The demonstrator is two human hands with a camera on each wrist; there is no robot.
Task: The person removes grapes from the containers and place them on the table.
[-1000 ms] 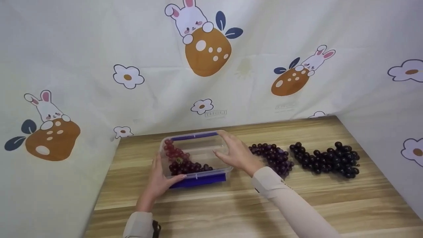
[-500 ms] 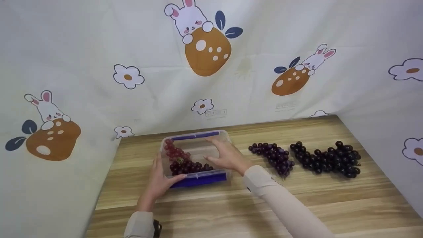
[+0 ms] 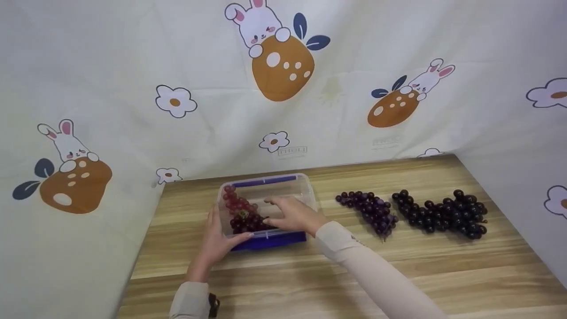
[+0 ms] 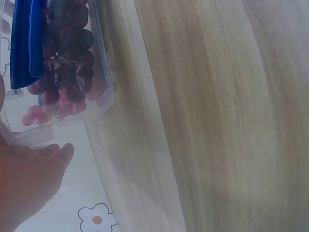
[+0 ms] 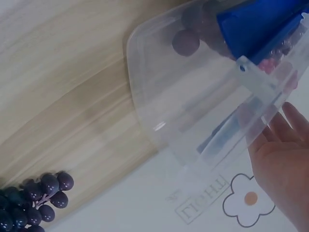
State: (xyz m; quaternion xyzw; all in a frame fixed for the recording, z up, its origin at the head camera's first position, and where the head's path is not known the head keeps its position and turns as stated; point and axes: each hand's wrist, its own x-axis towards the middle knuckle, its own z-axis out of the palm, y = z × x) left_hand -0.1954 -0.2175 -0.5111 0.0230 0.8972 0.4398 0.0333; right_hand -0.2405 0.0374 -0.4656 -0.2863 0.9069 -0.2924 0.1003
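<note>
A clear plastic food container (image 3: 290,188) with blue latches stands on the wooden table. Inside it lie a bunch of red grapes (image 3: 239,203) along the left and a bunch of dark purple grapes (image 3: 241,225) near the front. My left hand (image 3: 217,237) holds the container's near left corner, thumb on the front rim and fingers along the left wall. Over the open container reaches my right hand (image 3: 294,215), its thumb and fingers apart near the dark purple grapes. Part of that bunch is hidden behind it; I see nothing gripped in the right hand.
To the right on the table (image 3: 345,283) lie a purple bunch of grapes (image 3: 372,210) and a larger black bunch (image 3: 443,212). A patterned cloth (image 3: 212,57) with rabbits and flowers hangs behind the table and along its sides.
My right hand has moved from the container's right rim leftward over its inside, toward the dark purple grapes. The left hand keeps its place on the container's left side.
</note>
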